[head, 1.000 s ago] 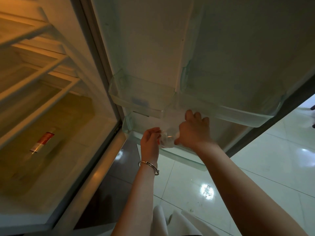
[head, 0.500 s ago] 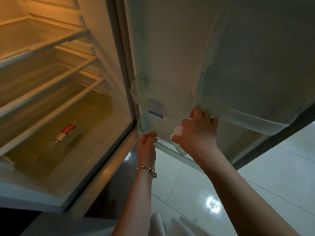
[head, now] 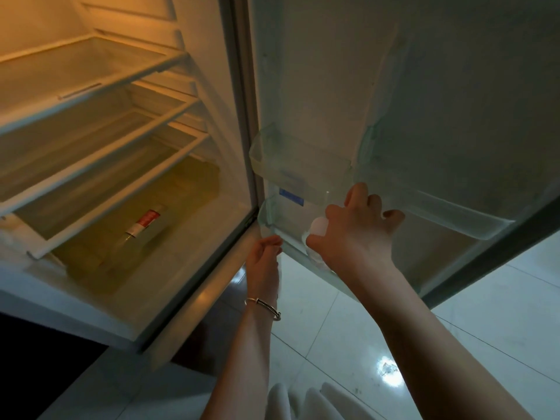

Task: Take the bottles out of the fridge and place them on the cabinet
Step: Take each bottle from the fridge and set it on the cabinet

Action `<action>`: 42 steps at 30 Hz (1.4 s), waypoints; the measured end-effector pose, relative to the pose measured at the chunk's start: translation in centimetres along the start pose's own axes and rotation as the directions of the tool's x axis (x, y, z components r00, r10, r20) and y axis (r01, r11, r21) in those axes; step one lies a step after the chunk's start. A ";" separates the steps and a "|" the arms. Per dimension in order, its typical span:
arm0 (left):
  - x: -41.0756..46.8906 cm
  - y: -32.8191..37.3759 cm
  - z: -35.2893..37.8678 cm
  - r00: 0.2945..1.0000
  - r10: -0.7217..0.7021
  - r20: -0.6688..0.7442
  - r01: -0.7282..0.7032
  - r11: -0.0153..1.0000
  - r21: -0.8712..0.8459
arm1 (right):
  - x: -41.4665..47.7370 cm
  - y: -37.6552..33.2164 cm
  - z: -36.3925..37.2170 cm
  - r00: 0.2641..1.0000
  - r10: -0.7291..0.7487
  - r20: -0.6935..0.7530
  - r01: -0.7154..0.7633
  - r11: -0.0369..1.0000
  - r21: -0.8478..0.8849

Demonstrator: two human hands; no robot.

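The fridge stands open, lit orange inside. A clear bottle with a red and white label [head: 142, 226] lies on its side in the bottom compartment. In the lowest door bin [head: 272, 218] stands a clear bottle with a white cap [head: 318, 227]. My right hand [head: 354, 234] is wrapped around its neck, hiding most of it. Beside the bin's left end my left hand [head: 264, 262], a bangle on the wrist, has loosely curled fingers that hold nothing.
Several white shelves [head: 100, 95] cross the fridge interior. A wider clear door bin [head: 439, 207] hangs above my right hand. Glossy white floor tiles [head: 485, 313] lie below the door. A dark surface [head: 36, 359] is at the lower left.
My left hand has let go of the bottle and dropped back to the bin's left end. My right hand has closed around the bottle's neck. The view has shifted, showing more of the interior.
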State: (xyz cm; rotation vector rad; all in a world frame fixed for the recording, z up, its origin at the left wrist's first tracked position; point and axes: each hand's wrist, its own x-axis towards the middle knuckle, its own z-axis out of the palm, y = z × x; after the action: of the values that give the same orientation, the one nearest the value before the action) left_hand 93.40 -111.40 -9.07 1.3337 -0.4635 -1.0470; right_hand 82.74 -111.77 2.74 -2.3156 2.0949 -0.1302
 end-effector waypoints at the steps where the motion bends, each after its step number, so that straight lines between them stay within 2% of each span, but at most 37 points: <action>1: -0.1 0.1 -0.2 1.000 0.009 -0.008 -0.009 1.000 -0.007 | -0.2 -0.2 -0.3 1.000 -0.007 0.013 0.007 1.000 -0.001; 9: -0.8 0.2 -3.6 0.997 0.029 -0.074 -0.026 0.999 0.044 | -2.3 -3.4 0.7 0.983 -0.123 0.140 0.119 0.992 0.036; 16: -1.9 0.7 -6.6 0.975 0.037 -0.220 -0.032 0.999 0.025 | -2.7 -5.5 1.2 0.942 -0.285 0.176 0.277 0.958 0.069; 25: -3.6 1.3 -7.4 0.911 0.046 -0.410 -0.053 0.999 -0.007 | -2.4 -6.3 1.1 0.840 -0.525 0.133 0.523 0.851 0.055; 30: -4.7 1.1 -7.5 0.868 0.047 -0.495 -0.079 0.996 -0.044 | -2.8 -5.9 1.2 0.758 -0.634 0.156 0.637 0.770 0.037; 42: -7.5 -0.4 -6.8 0.767 0.033 -0.641 -0.144 0.982 -0.121 | -4.5 -3.6 1.5 0.568 -0.796 0.212 0.812 0.584 0.019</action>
State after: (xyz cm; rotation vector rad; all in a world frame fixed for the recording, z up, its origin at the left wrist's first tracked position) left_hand 94.93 -101.35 -9.00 1.4071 0.0779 -0.4799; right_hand 86.01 -106.96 1.30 -2.9823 0.7952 0.1856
